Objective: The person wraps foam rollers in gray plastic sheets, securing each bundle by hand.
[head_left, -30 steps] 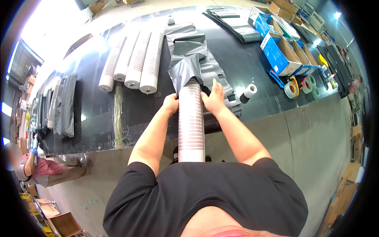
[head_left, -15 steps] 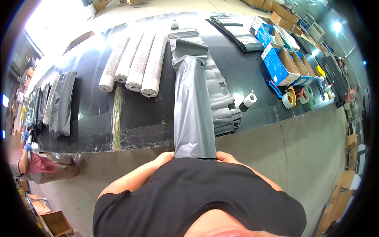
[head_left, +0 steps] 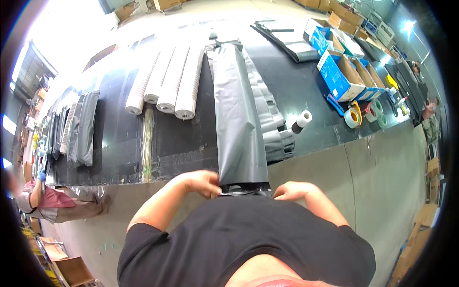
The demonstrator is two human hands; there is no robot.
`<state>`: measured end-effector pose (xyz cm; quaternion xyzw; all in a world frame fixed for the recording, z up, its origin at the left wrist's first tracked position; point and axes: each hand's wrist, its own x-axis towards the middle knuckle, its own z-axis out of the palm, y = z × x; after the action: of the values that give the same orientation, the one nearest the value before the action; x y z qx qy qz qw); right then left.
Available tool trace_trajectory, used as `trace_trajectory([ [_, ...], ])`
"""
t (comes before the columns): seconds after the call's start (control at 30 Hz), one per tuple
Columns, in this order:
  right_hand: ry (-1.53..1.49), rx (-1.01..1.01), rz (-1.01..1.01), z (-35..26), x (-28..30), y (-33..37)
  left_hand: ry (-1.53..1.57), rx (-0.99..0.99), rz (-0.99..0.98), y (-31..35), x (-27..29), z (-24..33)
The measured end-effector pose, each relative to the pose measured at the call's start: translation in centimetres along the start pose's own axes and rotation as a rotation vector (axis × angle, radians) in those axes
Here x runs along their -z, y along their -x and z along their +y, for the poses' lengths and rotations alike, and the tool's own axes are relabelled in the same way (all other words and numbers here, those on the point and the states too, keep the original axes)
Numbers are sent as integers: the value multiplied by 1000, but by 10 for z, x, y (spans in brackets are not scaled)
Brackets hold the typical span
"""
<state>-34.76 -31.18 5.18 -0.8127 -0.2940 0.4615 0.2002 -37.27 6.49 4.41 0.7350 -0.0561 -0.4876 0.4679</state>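
Observation:
A long grey plastic bag (head_left: 237, 115) lies lengthwise across the table, its near end hanging over the edge against my body. The black inside of its mouth shows as a dark strip at that end. At the mouth's left corner, my left hand (head_left: 203, 183) is closed with its fingers curled on the bag's edge. My right hand (head_left: 292, 190) pinches at the right corner, its fingertips partly hidden by my shirt. Under the bag, a fanned stack of grey bags (head_left: 275, 136) sticks out to the right. Left of it rest several rolled white striped mats (head_left: 189, 86).
Wrapped dark packages (head_left: 84, 129) lie at the table's left, where a co-worker (head_left: 52, 196) stands. Rightward are a black-and-white roll (head_left: 301, 122), tape rolls (head_left: 353, 117), a blue-handled tool (head_left: 335, 104) and blue cardboard boxes (head_left: 338, 79). A flat dark sheet stack (head_left: 291, 43) lies farther back.
The bag's near end has come up and its dark mouth now shows. Both hands have risen into fuller view beside it. The bag's far end has flattened out.

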Motion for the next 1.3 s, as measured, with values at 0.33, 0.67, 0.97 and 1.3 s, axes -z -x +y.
trace_trajectory([
  [0.33,-941,-199,708,-38,60,-132,1171,-55,468,-82,0,13],
  [0.67,-1092,-214,561,-30,50,-155,902,12,412,-69,-16,-10],
  [0.97,-1183,-172,746,-33,78,-161,1003,-300,367,-71,9,0],
  [1.3,-1439,-160,233,-1,-46,-52,-1178,-661,1012,-57,57,-4],
])
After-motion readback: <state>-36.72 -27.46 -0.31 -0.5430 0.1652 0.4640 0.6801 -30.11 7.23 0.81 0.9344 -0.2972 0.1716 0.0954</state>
